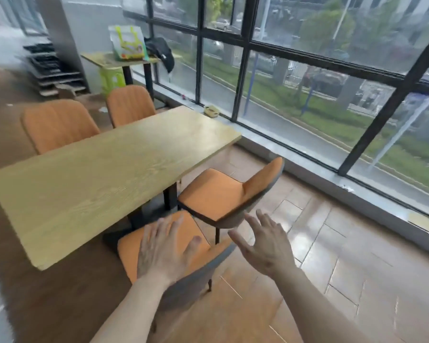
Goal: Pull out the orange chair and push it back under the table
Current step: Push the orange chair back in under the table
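Note:
A long light-wood table (89,174) stands in the middle of the view. On its near side are two orange chairs with grey backs. The nearer orange chair (130,248) sits right below me, its seat partly out from under the table. My left hand (164,251) hovers open over that seat, fingers spread. My right hand (263,246) is open too, just right of the chair's backrest top, touching nothing. The second orange chair (216,194) stands farther along the same side, also pulled out.
Two more orange chairs (57,125) stand at the table's far side. A small table (104,60) with a bag and dark cloth is at the back. A large black-framed window (245,70) with a low sill runs along the right. Wood floor lies to my right.

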Demonstrator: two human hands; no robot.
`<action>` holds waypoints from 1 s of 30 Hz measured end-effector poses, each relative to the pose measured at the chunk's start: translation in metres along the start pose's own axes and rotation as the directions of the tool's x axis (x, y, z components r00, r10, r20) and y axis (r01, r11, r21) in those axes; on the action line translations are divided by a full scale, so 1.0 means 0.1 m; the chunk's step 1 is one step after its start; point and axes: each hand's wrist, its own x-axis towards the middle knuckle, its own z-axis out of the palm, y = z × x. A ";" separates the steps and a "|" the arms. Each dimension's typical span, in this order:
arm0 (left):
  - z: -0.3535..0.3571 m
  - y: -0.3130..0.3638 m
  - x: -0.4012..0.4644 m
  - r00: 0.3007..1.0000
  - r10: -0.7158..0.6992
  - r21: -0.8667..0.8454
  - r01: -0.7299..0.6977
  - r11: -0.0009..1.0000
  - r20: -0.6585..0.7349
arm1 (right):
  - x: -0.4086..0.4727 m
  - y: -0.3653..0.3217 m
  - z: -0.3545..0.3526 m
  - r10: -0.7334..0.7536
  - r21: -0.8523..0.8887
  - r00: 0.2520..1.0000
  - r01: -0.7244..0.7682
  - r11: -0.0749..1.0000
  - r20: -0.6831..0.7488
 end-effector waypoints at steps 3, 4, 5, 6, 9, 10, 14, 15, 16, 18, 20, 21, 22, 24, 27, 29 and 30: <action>0.41 -0.25 -0.03 0.991 -0.129 0.001 0.129 0.992 0.020 | 0.26 -0.05 0.51 -0.107 -0.025 0.988 0.110 0.994 0.109; 0.55 -0.31 -0.04 0.986 -0.165 -0.001 0.165 0.986 0.037 | 0.35 -0.04 0.68 -0.125 -0.030 0.981 0.131 0.991 0.150; 0.70 -0.36 -0.05 0.979 -0.196 -0.006 0.197 0.980 0.056 | 0.45 0.00 0.85 -0.146 -0.038 0.972 0.155 0.987 0.186; 0.82 -0.38 -0.08 0.972 -0.222 -0.010 0.224 0.975 0.078 | 0.51 0.04 0.98 -0.168 -0.050 0.962 0.183 0.982 0.216; 1.15 -0.42 -0.22 0.944 -0.306 -0.042 0.313 0.949 0.123 | 0.67 0.16 1.36 -0.215 -0.061 0.926 0.245 0.967 0.309; 1.22 -0.42 -0.25 0.935 -0.328 -0.047 0.336 0.941 0.133 | 0.73 0.19 1.45 -0.235 -0.064 0.916 0.269 0.961 0.324; 1.26 -0.38 -0.21 0.904 -0.399 -0.006 0.405 0.914 0.155 | 0.99 0.18 1.62 -0.326 -0.106 0.888 0.377 0.920 0.325; 1.26 -0.37 -0.18 0.890 -0.425 0.013 0.429 0.903 0.164 | 1.05 0.17 1.65 -0.348 -0.113 0.879 0.401 0.909 0.325; 1.25 -0.37 -0.17 0.879 -0.449 0.032 0.450 0.893 0.164 | 1.09 0.16 1.67 -0.373 -0.121 0.874 0.426 0.897 0.311; 1.28 -0.37 -0.17 0.861 -0.494 0.047 0.492 0.869 0.123 | 1.13 0.16 1.70 -0.422 -0.129 0.872 0.462 0.878 0.246; 1.30 -0.37 -0.20 0.848 -0.526 0.020 0.526 0.850 0.067 | 1.15 0.14 1.71 -0.457 -0.133 0.867 0.486 0.864 0.199; 1.31 -0.36 -0.21 0.843 -0.535 0.009 0.535 0.845 0.050 | 1.17 0.14 1.73 -0.474 -0.129 0.858 0.502 0.855 0.197; 1.32 -0.34 -0.22 0.838 -0.545 0.005 0.545 0.838 0.038 | 1.20 0.15 1.75 -0.497 -0.117 0.844 0.525 0.843 0.202; 1.37 -0.28 -0.23 0.825 -0.565 -0.004 0.565 0.825 0.009 | 1.29 0.18 1.77 -0.540 -0.089 0.818 0.564 0.821 0.197; 1.43 -0.22 -0.19 0.804 -0.593 -0.016 0.593 0.805 -0.055 | 1.49 0.16 1.80 -0.591 -0.065 0.787 0.608 0.791 0.176; 1.46 -0.22 -0.11 0.779 -0.619 -0.006 0.622 0.783 -0.101 | 1.65 0.11 1.82 -0.618 -0.052 0.769 0.632 0.773 0.165; 1.48 -0.23 -0.05 0.766 -0.631 -0.002 0.636 0.772 -0.125 | 1.73 0.08 1.83 -0.628 -0.050 0.762 0.641 0.766 0.157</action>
